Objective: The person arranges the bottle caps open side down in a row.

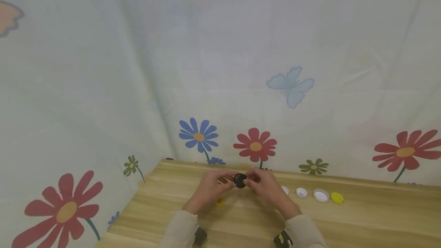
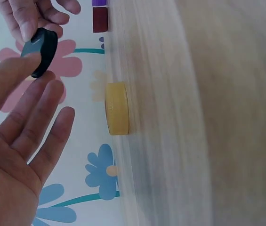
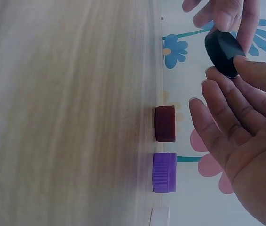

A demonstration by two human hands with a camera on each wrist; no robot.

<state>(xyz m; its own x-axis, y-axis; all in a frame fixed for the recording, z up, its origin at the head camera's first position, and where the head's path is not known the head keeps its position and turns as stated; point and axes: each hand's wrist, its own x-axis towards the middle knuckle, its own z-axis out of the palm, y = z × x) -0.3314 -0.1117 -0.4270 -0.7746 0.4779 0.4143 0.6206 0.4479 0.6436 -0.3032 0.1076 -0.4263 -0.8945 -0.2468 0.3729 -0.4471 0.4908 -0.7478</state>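
Observation:
Held up above the table between both hands is a black round cap [image 1: 239,180]. My left hand [image 1: 211,186] pinches its left edge between thumb and fingertips. On the opposite edge, the thumb and fingers of my right hand [image 1: 269,188] pinch it too. In the left wrist view the cap stands tilted, its ridge-free side wall showing, and the other left fingers are spread loosely below. A yellow bottle cap [image 2: 117,108] lies on the table beneath the left hand. Near the right hand sit a dark red cap [image 3: 165,124] and a purple ribbed cap [image 3: 165,173].
To the right of the right hand, a row on the wooden table [image 1: 379,217] holds white caps [image 1: 301,192], a larger white lid [image 1: 321,196] and a bright yellow lid [image 1: 337,198]. A flower-printed curtain [image 1: 220,68] hangs along the table's back and left edges.

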